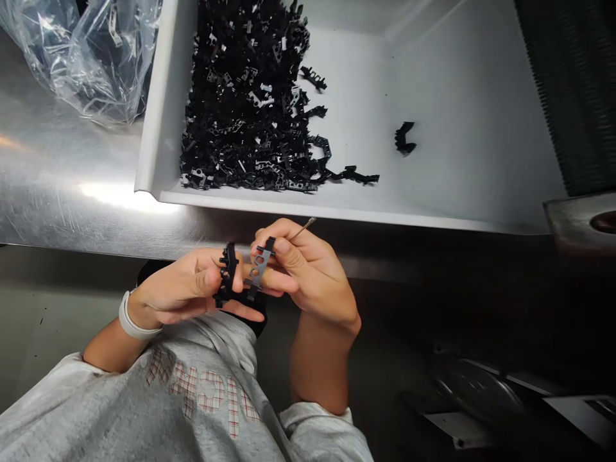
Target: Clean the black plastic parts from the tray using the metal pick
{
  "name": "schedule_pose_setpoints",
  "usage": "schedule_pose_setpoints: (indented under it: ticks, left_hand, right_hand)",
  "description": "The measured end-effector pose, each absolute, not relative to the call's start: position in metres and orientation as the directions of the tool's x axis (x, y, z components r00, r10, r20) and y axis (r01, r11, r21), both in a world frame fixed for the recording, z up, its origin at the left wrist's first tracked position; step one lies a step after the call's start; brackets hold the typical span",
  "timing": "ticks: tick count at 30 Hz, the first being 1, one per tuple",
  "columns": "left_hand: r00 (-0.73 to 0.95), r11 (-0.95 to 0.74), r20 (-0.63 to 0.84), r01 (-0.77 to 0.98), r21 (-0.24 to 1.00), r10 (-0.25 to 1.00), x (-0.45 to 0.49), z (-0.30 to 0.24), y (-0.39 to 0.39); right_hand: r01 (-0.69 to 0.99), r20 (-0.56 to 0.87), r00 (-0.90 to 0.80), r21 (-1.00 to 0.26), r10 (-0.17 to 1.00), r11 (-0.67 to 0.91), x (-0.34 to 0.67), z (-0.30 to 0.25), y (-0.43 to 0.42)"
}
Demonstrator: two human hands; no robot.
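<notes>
Just off the near wall of a white tray, two slotted strips held up side by side, apart, nothing under them but the hands. Dark grey strip: long axis runs away from the body, far end leaning right. Black strip just left of it, standing on nearly the same line, with less lean. Right hand has the grey strip pinched near its far end, thumb on top; a thin rod also sticks out past these fingers, pointing far and right. Left hand grips the black strip between thumb and fingers, and is the nearer to the gap. Beyond, in the tray: heaped black parts at left, one loose piece well apart to the right. Metal desk beneath; clear bag far left.
</notes>
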State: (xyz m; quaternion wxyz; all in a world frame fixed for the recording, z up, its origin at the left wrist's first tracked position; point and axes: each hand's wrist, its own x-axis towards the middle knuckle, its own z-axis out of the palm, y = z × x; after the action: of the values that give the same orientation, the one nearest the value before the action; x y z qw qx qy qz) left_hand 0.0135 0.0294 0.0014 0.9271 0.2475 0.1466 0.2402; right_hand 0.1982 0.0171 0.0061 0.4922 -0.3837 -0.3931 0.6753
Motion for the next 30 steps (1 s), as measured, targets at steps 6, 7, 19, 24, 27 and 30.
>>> schedule_pose_setpoints:
  ticks: [6,7,19,24,27,30]
  left_hand:
    - [0.832,0.743,-0.123,-0.404,0.534,0.541,0.018,0.000,0.028]
    - [0.818,0.726,-0.138,-0.400,0.560,0.558,0.018,0.000,0.028]
    - [0.588,0.415,-0.125,-0.388,0.823,0.799,0.021,0.005,0.025]
    - [0.580,0.455,-0.166,-0.396,0.798,0.797,0.023,0.009,0.022]
    - [0.542,0.478,-0.193,-0.455,0.751,0.818,0.023,0.010,0.021]
    - [0.500,0.492,-0.219,-0.519,0.699,0.838,0.025,0.010,0.021]
  right_hand:
    - [-0.339,-0.152,-0.326,-0.902,0.933,-0.266,0.197,0.002,0.019]
    - [-0.314,-0.149,-0.305,-0.917,0.941,-0.247,0.197,0.002,0.019]
    - [0.148,0.155,0.149,-0.980,0.977,0.133,0.177,-0.001,-0.022]
    - [0.213,0.205,0.252,-0.965,0.946,0.153,0.165,-0.002,-0.021]
    - [0.040,0.053,0.315,-0.998,0.948,0.043,0.159,-0.002,-0.022]
    - [-0.220,-0.113,0.305,-0.974,0.946,-0.046,0.151,-0.007,-0.026]
